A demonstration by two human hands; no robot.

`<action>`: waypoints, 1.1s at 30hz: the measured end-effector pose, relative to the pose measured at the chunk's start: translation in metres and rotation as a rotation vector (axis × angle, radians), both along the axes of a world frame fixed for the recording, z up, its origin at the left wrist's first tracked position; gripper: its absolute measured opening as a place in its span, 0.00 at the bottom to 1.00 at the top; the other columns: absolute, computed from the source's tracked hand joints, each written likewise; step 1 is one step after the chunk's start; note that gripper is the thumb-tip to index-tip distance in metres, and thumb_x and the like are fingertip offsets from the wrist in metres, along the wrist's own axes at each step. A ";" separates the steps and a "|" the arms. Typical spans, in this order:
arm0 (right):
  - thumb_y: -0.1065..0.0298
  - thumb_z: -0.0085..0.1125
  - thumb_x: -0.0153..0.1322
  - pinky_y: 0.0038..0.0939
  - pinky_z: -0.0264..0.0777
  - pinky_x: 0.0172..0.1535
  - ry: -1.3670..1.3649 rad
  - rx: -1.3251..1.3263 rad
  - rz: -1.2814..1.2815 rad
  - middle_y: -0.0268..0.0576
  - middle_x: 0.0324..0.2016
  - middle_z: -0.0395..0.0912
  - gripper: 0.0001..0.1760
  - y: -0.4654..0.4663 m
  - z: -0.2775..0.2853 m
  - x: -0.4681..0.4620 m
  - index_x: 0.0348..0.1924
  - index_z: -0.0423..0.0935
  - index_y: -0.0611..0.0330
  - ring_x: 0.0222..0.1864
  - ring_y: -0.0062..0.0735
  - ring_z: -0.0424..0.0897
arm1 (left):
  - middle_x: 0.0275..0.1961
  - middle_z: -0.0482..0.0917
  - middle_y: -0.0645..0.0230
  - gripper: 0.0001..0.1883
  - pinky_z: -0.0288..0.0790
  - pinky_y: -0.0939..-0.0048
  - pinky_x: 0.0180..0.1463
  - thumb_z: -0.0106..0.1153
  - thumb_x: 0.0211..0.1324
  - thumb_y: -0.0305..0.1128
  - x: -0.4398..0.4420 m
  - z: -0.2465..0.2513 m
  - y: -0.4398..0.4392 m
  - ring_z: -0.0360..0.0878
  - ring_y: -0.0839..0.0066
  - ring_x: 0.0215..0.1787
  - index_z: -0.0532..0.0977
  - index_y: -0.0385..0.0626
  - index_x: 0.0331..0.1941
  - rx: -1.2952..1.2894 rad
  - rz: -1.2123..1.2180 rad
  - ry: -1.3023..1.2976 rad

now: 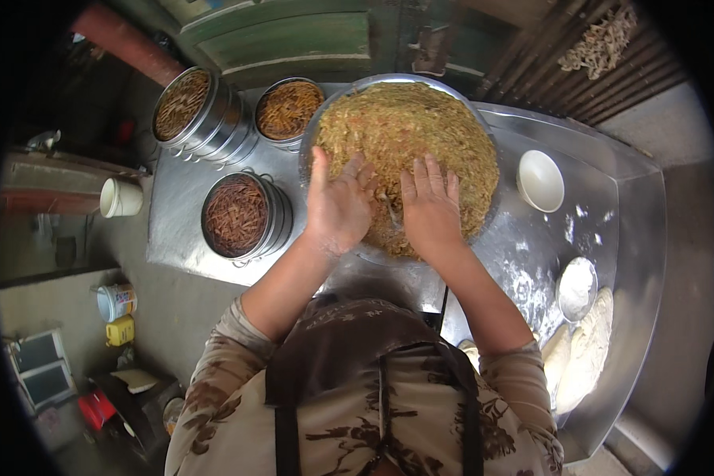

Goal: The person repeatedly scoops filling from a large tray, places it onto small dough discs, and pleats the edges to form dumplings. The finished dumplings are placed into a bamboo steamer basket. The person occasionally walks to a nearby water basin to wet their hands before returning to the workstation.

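A wide metal basin (310,134) is heaped with chopped greenish-brown filling (416,119). Over its near left part is my left hand (340,205), palm turned partly up and thumb sticking out, with nothing held. My right hand (431,202) is palm down above the near middle of the filling, its fingers slightly spread and empty. Whether its fingertips touch the filling I cannot tell. Between my hands, a metal spoon (391,209) stands partly sunk in the filling. Light traces that look like flour mark both hands.
Left of the basin are stacked metal steamers (214,128), a smaller steamer (290,110) and another stack (247,214), with woven-looking liners. To the right, the metal table (506,238) bears a white bowl (540,181), a bowl of flour (577,288) and long dough pieces (586,351).
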State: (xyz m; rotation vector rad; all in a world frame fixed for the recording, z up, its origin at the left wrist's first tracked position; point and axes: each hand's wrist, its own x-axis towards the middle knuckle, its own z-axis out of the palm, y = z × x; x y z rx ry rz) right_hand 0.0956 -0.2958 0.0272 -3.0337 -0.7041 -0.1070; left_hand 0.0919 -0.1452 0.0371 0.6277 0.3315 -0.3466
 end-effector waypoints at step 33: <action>0.70 0.54 0.69 0.39 0.71 0.39 0.240 0.624 0.757 0.51 0.31 0.77 0.09 0.456 -0.002 -0.171 0.37 0.77 0.66 0.33 0.47 0.77 | 0.48 0.78 0.59 0.14 0.73 0.72 0.48 0.47 0.65 0.35 -0.428 -0.018 0.449 0.79 0.70 0.47 0.70 0.40 0.49 0.121 0.873 0.073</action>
